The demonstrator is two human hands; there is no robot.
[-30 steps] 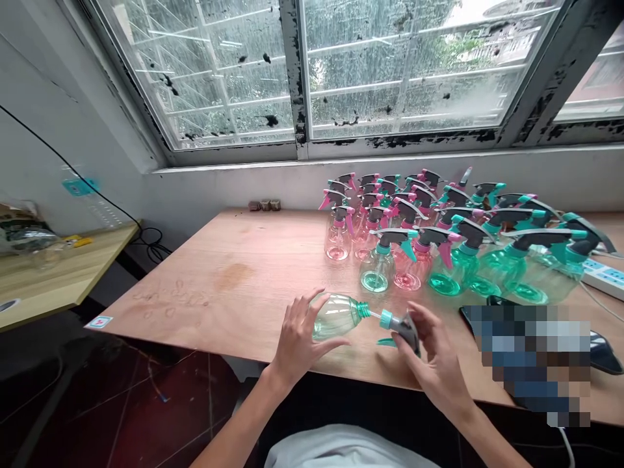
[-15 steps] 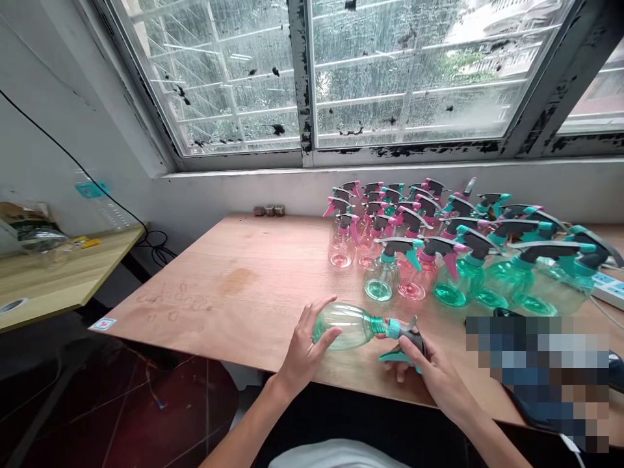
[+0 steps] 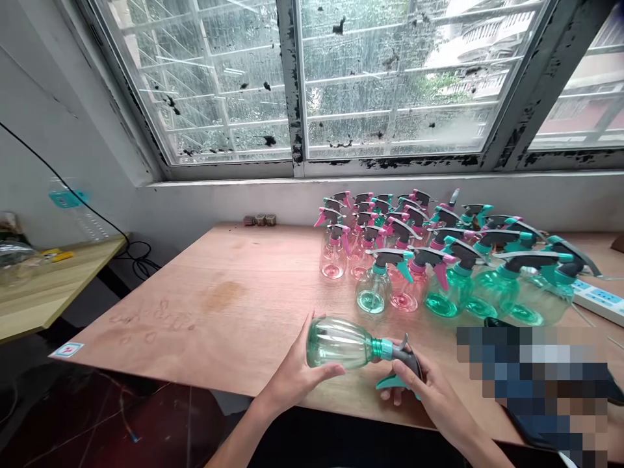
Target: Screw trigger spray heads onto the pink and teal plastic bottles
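A clear green spray bottle [image 3: 341, 343] lies sideways in the air just above the near edge of the wooden table [image 3: 234, 305]. My left hand [image 3: 297, 372] is wrapped round the bottle's body. My right hand [image 3: 424, 387] grips the grey and teal trigger head [image 3: 404, 364], which sits on the bottle's neck. Behind them stands a crowd of several assembled spray bottles [image 3: 439, 260], pink ones toward the left and green ones toward the right.
A white power strip [image 3: 597, 298] lies at the table's right edge. A blurred-out patch [image 3: 531, 380] covers the near right. Small brown blocks [image 3: 259, 220] sit by the wall under the window. A second wooden table [image 3: 43, 286] stands at the left, with black cables [image 3: 139, 250] between.
The trigger head, apart from the bottle a second ago, has been pushed onto the neck. Both hands now hold the joined bottle slightly lower and closer to me.
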